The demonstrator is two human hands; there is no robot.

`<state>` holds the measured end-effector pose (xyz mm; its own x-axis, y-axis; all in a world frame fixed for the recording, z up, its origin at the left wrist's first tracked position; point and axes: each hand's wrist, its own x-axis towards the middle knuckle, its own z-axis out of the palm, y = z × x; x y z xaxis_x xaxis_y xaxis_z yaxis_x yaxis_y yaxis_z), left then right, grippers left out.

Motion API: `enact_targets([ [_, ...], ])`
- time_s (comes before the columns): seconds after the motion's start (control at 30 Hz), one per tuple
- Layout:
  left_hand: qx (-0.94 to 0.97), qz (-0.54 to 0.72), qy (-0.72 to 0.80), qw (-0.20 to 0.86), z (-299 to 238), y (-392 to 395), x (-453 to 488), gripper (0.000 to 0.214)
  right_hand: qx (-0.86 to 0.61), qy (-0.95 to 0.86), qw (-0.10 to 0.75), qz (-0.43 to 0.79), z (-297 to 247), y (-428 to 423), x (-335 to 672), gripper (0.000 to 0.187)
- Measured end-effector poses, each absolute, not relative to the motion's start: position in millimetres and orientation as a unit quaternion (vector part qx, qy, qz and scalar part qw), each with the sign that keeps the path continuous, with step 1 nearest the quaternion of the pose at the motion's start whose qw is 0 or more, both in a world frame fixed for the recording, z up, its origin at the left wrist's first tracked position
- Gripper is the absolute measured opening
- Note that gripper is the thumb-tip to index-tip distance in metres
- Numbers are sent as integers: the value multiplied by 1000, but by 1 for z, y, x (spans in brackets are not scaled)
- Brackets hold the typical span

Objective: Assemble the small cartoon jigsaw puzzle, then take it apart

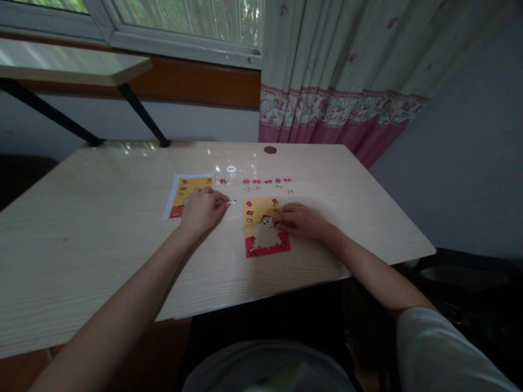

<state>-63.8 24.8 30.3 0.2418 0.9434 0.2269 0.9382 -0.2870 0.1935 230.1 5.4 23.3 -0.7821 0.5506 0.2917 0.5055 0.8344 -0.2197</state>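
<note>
Partly assembled puzzle [258,214] lies flat on the counter [220,277], with a gap in its lower middle. Right grip [301,220] is at its right edge, fingertips over the picture; whether it is closed on a piece cannot be determined. Left grip [204,210], left of the puzzle, pinches a pale piece [233,202]. Printed sheet [178,197] is partly hidden by the left grip. Loose pieces [256,182] lie in rows beyond the puzzle.

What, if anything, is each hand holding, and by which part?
Left hand: its grip meets a piece at its left edge; held or touched, unclear. Right hand: at the puzzle; any hold hidden.
</note>
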Motion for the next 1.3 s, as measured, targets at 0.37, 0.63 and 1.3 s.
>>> enact_targets([
  [0.37,808,168,563,48,24,34,-66,27,-287,-940,170,68,23,6,230,21],
  [0.63,820,198,532,72,25,36,-65,15,-294,-936,177,71,22,6,230,25],
  [1.3,759,330,420,371,8,3,-7,19,-337,-901,274,-8,19,0,213,22],
])
